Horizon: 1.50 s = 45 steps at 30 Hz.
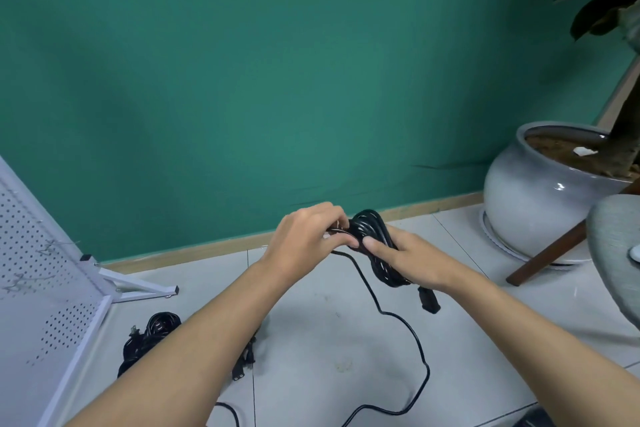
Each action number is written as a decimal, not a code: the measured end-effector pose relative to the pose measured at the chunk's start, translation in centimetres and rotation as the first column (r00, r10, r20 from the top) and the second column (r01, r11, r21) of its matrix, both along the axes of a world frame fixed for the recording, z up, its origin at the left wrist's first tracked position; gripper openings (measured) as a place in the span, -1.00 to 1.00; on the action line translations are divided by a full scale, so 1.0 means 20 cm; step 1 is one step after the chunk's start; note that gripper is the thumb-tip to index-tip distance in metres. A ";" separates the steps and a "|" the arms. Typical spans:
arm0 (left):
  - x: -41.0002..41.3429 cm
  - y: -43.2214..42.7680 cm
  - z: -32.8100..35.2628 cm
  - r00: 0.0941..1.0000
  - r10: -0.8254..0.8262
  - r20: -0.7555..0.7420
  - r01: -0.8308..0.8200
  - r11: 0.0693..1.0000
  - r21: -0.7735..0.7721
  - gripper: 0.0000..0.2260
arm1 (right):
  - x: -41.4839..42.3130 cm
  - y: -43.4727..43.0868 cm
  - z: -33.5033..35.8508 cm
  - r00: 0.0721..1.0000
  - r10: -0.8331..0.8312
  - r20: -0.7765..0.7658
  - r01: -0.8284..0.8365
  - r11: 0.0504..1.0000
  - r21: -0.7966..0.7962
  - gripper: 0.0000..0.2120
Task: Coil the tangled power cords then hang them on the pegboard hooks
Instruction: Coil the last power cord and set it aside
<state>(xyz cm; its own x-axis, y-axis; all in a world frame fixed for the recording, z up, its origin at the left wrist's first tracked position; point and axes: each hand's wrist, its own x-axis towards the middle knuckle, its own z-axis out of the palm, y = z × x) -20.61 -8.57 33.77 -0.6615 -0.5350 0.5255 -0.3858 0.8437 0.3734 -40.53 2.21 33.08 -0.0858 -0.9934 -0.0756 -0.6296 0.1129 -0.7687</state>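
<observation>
Coiling is mid-step, I judge: the right hand (414,262) grasps the half-wound bundle of black rubber power cord (375,236) above the pale tiled floor (311,333) near its wall edge, the left hand (306,239) pinches the feeding strand, and the loose tail (423,357) needs winding next.

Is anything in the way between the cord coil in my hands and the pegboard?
Nothing visible blocks the way from the coil to the pegboard. Another cord bundle lies low beside its foot, and the coil's loose tail hangs down.
</observation>
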 end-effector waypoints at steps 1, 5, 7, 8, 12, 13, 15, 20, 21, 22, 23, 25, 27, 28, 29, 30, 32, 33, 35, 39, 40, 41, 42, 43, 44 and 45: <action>0.00 0.00 0.00 0.999 0.001 -0.039 0.000 0.999 0.032 -0.76 | 0.01 0.00 0.00 0.998 0.034 0.053 -0.035 0.999 0.018 -0.67; -0.01 0.03 0.03 0.998 -0.043 -0.055 0.046 0.998 0.041 -0.73 | 0.04 0.00 -0.02 0.983 0.165 0.082 -0.172 0.981 0.085 -0.85; -0.02 0.02 0.03 0.995 -0.062 -0.076 0.071 0.990 0.122 -0.72 | 0.05 0.00 -0.01 0.983 0.172 0.060 -0.176 0.982 0.072 -0.96; -0.02 0.01 0.03 0.992 -0.068 -0.103 0.086 0.980 0.179 -0.74 | 0.06 0.01 -0.01 0.987 0.157 0.047 -0.159 0.986 0.047 -0.91; 0.02 -0.03 0.02 0.989 -0.041 -0.144 0.080 0.956 0.281 -0.78 | 0.06 0.01 0.01 0.990 0.129 0.064 -0.130 0.991 0.014 -0.85; 0.04 -0.05 0.01 0.992 -0.032 -0.119 0.066 0.956 0.287 -0.78 | 0.05 0.02 0.01 0.989 0.119 0.092 -0.121 0.993 0.014 -0.85; 0.09 -0.09 -0.02 0.999 -0.028 -0.030 0.036 0.947 0.319 -0.81 | 0.03 0.03 0.03 0.983 0.094 0.158 -0.094 0.996 -0.006 -0.84; 0.11 -0.12 -0.09 1.000 0.016 -0.003 -0.014 0.946 0.325 -0.87 | 0.00 0.05 0.06 0.950 0.026 0.311 -0.009 0.998 -0.054 -0.89; 0.09 -0.10 -0.09 0.997 0.045 -0.057 -0.023 0.936 0.350 -0.88 | -0.01 0.05 0.05 0.947 0.013 0.321 0.008 0.998 -0.066 -0.92; 0.07 -0.09 -0.08 0.988 0.087 -0.126 -0.027 0.909 0.416 -0.89 | -0.02 0.05 0.05 0.946 -0.002 0.324 0.030 0.996 -0.081 -0.93; 0.05 -0.07 -0.07 0.971 0.138 -0.194 -0.021 0.863 0.505 -0.90 | -0.03 0.05 0.04 0.946 -0.017 0.323 0.052 0.994 -0.100 -0.91; 0.00 -0.02 -0.05 0.925 0.256 -0.281 0.009 0.724 0.690 -0.92 | -0.02 0.04 0.04 0.947 -0.033 0.320 0.083 0.987 -0.141 -0.86; -0.05 0.03 -0.02 0.882 0.358 -0.305 0.025 0.613 0.790 -0.91 | -0.01 0.04 0.03 0.955 -0.031 0.296 0.088 0.980 -0.180 -0.82; -0.07 0.04 -0.02 0.870 0.388 -0.306 0.018 0.593 0.805 -0.89 | -0.01 0.03 0.01 0.959 -0.032 0.281 0.088 0.978 -0.189 -0.80; -0.09 0.06 -0.02 0.865 0.402 -0.300 0.008 0.587 0.810 -0.88 | -0.01 0.03 0.00 0.963 -0.037 0.269 0.091 0.978 -0.189 -0.80; -0.10 0.07 -0.02 0.866 0.407 -0.291 -0.004 0.588 0.809 -0.86 | -0.01 0.03 -0.01 0.965 -0.041 0.259 0.092 0.978 -0.187 -0.80; -0.13 0.08 -0.03 0.870 0.409 -0.276 -0.030 0.603 0.797 -0.83 | -0.01 0.02 -0.04 0.968 -0.041 0.246 0.085 0.981 -0.172 -0.81; -0.14 0.09 -0.03 0.869 0.415 -0.271 -0.041 0.606 0.795 -0.81 | 0.00 0.02 -0.04 0.969 -0.039 0.243 0.081 0.982 -0.168 -0.82; -0.15 0.10 -0.04 0.864 0.427 -0.265 -0.054 0.603 0.796 -0.80 | 0.02 0.01 -0.05 0.967 -0.028 0.251 0.074 0.982 -0.174 -0.81; -0.16 0.11 -0.05 0.855 0.457 -0.246 -0.043 0.534 0.844 -0.78 | 0.04 0.00 -0.07 0.978 -0.014 0.209 0.048 0.987 -0.155 -0.80; -0.16 0.11 -0.05 0.847 0.470 -0.246 -0.034 0.510 0.859 -0.78 | 0.04 0.00 -0.08 0.980 -0.021 0.199 0.051 0.988 -0.147 -0.81; -0.17 0.11 -0.06 0.840 0.484 -0.248 -0.024 0.489 0.872 -0.77 | 0.04 -0.01 -0.08 0.979 -0.030 0.200 0.058 0.988 -0.140 -0.83; -0.18 0.11 -0.06 0.833 0.494 -0.248 -0.016 0.469 0.883 -0.77 | 0.04 -0.01 -0.08 0.978 -0.033 0.205 0.062 0.989 -0.137 -0.83; -0.18 0.11 -0.06 0.829 0.502 -0.246 -0.007 0.449 0.894 -0.78 | 0.04 -0.01 -0.08 0.977 -0.034 0.209 0.063 0.989 -0.136 -0.83; -0.17 0.11 -0.05 0.828 0.506 -0.241 0.003 0.427 0.904 -0.78 | 0.04 -0.01 -0.08 0.977 -0.032 0.209 0.061 0.989 -0.134 -0.83; -0.17 0.12 -0.05 0.828 0.508 -0.238 0.013 0.406 0.914 -0.79 | 0.04 -0.01 -0.08 0.978 -0.029 0.207 0.057 0.990 -0.129 -0.83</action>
